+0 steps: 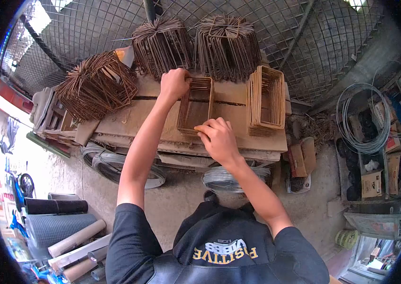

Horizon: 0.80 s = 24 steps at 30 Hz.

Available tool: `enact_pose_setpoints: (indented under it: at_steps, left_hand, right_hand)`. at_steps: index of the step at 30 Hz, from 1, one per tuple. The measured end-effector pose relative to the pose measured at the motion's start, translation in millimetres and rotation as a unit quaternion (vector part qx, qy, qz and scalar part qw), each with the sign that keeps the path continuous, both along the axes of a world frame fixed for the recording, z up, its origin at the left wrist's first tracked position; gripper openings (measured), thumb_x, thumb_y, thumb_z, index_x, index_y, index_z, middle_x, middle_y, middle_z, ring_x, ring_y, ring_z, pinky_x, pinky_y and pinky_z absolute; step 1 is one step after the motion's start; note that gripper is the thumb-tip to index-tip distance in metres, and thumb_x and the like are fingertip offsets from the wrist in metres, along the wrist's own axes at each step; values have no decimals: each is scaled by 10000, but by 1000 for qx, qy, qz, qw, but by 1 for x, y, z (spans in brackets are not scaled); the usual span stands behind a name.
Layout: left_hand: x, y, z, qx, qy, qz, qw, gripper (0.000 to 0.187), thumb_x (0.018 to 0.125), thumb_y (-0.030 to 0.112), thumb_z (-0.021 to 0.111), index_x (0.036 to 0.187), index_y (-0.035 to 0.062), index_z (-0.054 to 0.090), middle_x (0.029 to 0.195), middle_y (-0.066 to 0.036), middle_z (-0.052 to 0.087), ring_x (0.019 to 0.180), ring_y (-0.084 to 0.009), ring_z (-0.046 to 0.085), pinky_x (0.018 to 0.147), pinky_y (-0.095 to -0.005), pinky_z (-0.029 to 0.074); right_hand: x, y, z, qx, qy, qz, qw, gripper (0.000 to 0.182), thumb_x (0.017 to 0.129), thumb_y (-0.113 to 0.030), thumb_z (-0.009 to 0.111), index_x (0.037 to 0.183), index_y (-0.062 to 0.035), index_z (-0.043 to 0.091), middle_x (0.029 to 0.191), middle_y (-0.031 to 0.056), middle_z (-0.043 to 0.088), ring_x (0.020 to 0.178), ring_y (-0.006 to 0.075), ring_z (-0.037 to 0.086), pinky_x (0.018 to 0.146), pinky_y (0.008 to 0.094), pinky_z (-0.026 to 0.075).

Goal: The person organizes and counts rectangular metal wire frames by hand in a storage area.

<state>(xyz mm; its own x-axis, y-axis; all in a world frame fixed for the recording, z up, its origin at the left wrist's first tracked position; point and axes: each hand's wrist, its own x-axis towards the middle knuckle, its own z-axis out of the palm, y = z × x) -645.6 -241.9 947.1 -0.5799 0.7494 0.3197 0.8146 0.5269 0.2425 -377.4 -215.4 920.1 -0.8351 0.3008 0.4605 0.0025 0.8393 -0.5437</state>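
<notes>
A small stack of rusty rectangular rebar stirrups (212,97) lies on the wooden bench in front of me. My left hand (174,84) is closed around the far left corner of this stack. At its near right corner my right hand (218,138) has its thumb and fingers pinched on the rim. Right of my hands sits a taller, neatly aligned stack of stirrups (251,102). Behind stand two big bundles of stirrups, one at the middle (161,47) and one farther right (226,47). Another bundle (95,87) leans at the left.
The bench's planks (155,120) run left to right before a wire mesh fence (101,28). Below are wire coils, one left (155,180) and one right (222,179). A larger wire coil (364,146) hangs by cluttered shelves at right. Rolls of mesh (61,227) lie lower left.
</notes>
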Motion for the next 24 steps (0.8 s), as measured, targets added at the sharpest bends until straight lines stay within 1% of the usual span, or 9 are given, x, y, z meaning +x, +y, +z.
enact_pose_setpoints:
  at_steps: [4, 6, 7, 9, 10, 15, 18, 21, 24]
  left_hand:
    - [-1, 1, -2, 9, -12, 1, 1000, 265, 866, 310, 744, 1037, 121, 816, 932, -170, 772, 915, -370, 742, 834, -493, 579]
    - [0, 0, -5, -11, -56, 28, 998, 338, 867, 334, 744, 1138, 137, 788, 1005, -171, 770, 978, -366, 733, 854, -497, 573]
    - [3, -1, -6, -13, -58, 26, 998, 338, 867, 334, 744, 1138, 137, 788, 1005, -171, 770, 978, -366, 733, 854, -497, 573]
    - [12, -8, -10, 10, -57, 31, 998, 457, 878, 345, 744, 1293, 155, 713, 1122, -177, 752, 1066, -361, 713, 891, -497, 562]
    - [19, -13, -11, 25, -39, 31, 998, 558, 894, 357, 743, 1405, 164, 629, 1264, -183, 699, 1178, -374, 662, 956, -503, 532]
    - [69, -36, -7, 104, 3, 70, 992, 585, 915, 349, 742, 1442, 142, 592, 1344, -194, 631, 1258, -409, 582, 1033, -521, 474]
    - [119, -48, 4, 220, 6, 70, 973, 530, 933, 274, 729, 1411, 79, 609, 1304, -205, 642, 1203, -406, 604, 1018, -492, 484]
    - [180, -48, 10, 270, -13, 63, 961, 493, 933, 243, 726, 1384, 67, 629, 1288, -203, 645, 1177, -390, 618, 1013, -471, 493]
    - [244, -36, -6, 303, -5, 71, 950, 446, 946, 177, 724, 1371, 66, 642, 1247, -175, 656, 1127, -344, 632, 991, -439, 499]
  right_hand:
    - [7, -3, 5, -3, 6, -1, 1000, 213, 899, -118, 730, 1103, -88, 785, 1064, 64, 710, 1050, 286, 619, 907, 430, 462]
    - [17, -5, 11, -30, 36, -2, 999, 263, 903, -123, 731, 1161, -87, 771, 1120, 76, 695, 1075, 287, 620, 939, 437, 467]
    - [23, -4, 10, -31, 33, -4, 999, 263, 903, -123, 731, 1161, -87, 771, 1120, 76, 695, 1075, 287, 620, 939, 437, 467]
    - [41, -1, 5, -58, 56, 1, 997, 306, 907, -120, 735, 1210, -92, 756, 1159, 83, 680, 1078, 296, 625, 946, 446, 487]
    - [51, 1, 3, -59, 53, 1, 997, 306, 907, -120, 735, 1210, -92, 756, 1159, 83, 680, 1078, 296, 625, 946, 446, 487]
    - [126, 26, -21, -126, 58, -34, 990, 294, 901, -105, 755, 1194, -92, 764, 1115, 100, 691, 1045, 324, 653, 920, 436, 531]
    - [184, 47, -36, -154, 53, -61, 985, 270, 909, -106, 752, 1178, -91, 772, 1088, 114, 702, 1033, 326, 659, 917, 425, 532]
    - [252, 79, -62, -182, 21, -99, 978, 269, 932, -115, 734, 1197, -83, 764, 1094, 119, 711, 1033, 312, 661, 900, 411, 536]
    - [326, 111, -75, -238, -54, -160, 956, 277, 983, -139, 696, 1252, -88, 743, 1076, 103, 720, 1030, 276, 654, 872, 400, 543]
